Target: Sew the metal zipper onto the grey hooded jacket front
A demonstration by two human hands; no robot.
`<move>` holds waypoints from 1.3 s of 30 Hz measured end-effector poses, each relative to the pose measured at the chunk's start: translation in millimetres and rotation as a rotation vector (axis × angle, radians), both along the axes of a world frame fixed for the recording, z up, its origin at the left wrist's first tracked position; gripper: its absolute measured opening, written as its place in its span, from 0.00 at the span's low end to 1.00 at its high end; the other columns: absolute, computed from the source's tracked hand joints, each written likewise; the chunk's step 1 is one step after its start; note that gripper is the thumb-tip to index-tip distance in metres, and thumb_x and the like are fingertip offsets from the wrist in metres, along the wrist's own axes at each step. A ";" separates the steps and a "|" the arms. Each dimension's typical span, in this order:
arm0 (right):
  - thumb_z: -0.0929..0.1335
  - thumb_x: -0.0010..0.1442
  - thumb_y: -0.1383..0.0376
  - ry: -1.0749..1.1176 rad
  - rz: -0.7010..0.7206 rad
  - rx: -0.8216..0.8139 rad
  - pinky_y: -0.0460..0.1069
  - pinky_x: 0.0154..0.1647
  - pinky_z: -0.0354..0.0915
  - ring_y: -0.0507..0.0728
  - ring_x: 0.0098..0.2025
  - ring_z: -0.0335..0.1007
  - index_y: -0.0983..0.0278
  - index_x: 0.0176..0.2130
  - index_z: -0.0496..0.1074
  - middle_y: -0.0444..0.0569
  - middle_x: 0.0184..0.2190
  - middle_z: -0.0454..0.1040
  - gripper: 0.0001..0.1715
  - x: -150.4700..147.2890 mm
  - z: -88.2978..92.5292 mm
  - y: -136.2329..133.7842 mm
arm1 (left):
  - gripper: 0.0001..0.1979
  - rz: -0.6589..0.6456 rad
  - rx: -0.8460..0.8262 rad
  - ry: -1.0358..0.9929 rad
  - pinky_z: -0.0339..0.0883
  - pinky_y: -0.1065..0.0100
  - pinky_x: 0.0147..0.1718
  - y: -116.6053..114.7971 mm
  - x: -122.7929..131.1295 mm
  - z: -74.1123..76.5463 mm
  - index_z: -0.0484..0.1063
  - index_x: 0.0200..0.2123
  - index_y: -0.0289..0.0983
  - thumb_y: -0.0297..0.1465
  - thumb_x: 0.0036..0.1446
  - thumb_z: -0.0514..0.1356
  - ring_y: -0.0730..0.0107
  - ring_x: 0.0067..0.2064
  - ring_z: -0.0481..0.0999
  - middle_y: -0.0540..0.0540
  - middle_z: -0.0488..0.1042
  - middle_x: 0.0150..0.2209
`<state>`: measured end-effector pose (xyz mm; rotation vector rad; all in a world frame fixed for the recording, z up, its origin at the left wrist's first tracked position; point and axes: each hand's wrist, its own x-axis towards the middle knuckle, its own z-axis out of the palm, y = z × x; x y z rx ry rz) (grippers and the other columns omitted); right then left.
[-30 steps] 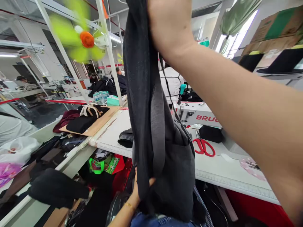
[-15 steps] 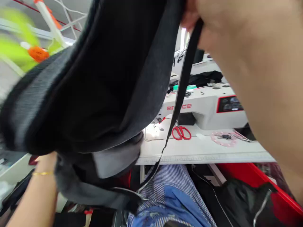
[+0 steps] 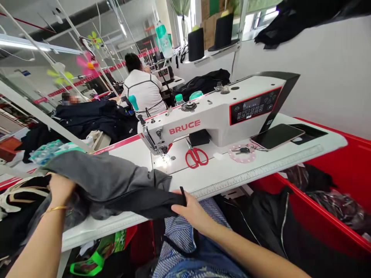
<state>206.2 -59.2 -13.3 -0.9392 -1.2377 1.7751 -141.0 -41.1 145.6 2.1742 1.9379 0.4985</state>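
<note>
Grey-black garment [image 3: 116,185] bunched on the sewing table [image 3: 226,174], front-left edge | left hand [image 3: 59,189] clutching its left end | right hand [image 3: 193,210] pinching the dark right end at the front edge | red scissors [image 3: 197,157] by the Bruce sewing machine [image 3: 208,116]

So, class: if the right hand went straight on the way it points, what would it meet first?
The grey garment piled on the table. The right hand grips its dark edge, so it would probably just meet more cloth.

The garment [image 3: 116,185] lies at the table's [image 3: 220,181] front-left edge — scissors [image 3: 197,156] and phone [image 3: 276,136] rightward, before the machine [image 3: 214,112].
</note>
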 end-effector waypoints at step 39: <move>0.63 0.50 0.71 -0.074 0.061 0.595 0.44 0.34 0.61 0.50 0.30 0.64 0.65 0.33 0.71 0.45 0.29 0.68 0.09 -14.3 18.8 20.9 | 0.10 -0.258 -0.614 -0.316 0.61 0.69 0.42 -17.7 143.3 -37.1 0.66 0.28 0.37 0.38 0.54 0.55 0.67 0.41 0.67 0.48 0.67 0.38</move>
